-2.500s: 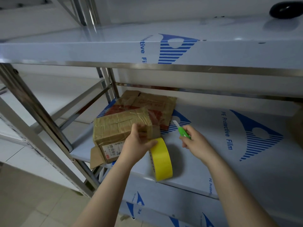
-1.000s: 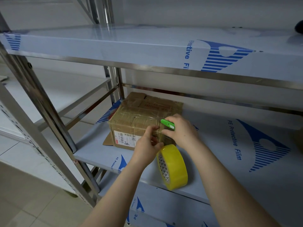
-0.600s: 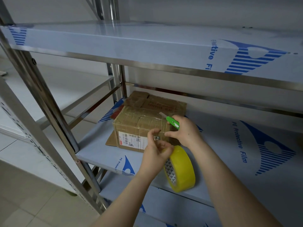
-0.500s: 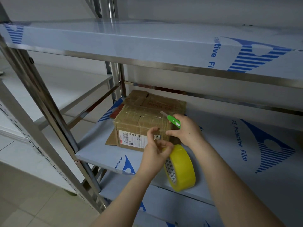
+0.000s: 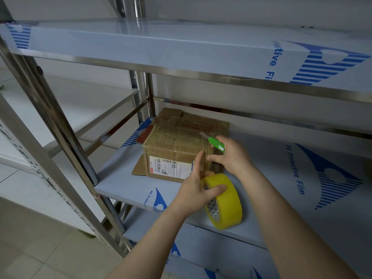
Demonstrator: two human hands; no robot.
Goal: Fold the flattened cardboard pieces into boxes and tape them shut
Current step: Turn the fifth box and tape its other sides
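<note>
Left grip (image 5: pixel 193 194) holds tape roll (image 5: pixel 228 200); right grip (image 5: pixel 233 156) holds cutter (image 5: pixel 216 144).

A stainless-steel shelving rack (image 5: pixel 60 125) is standing against a pale wall (image 5: pixel 241 9), its shelves (image 5: pixel 141 43) wearing white protective film (image 5: pixel 322 198) with blue print. Soft, even light is falling across the beige tiled floor (image 5: pixel 40 248) below left.

Left grip (image 5: pixel 192 191) and right grip (image 5: pixel 231 157) curled, fingertips close.

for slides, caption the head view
The left hand holds a yellow tape roll beside a cardboard box; the right hand grips a green cutter.
</note>
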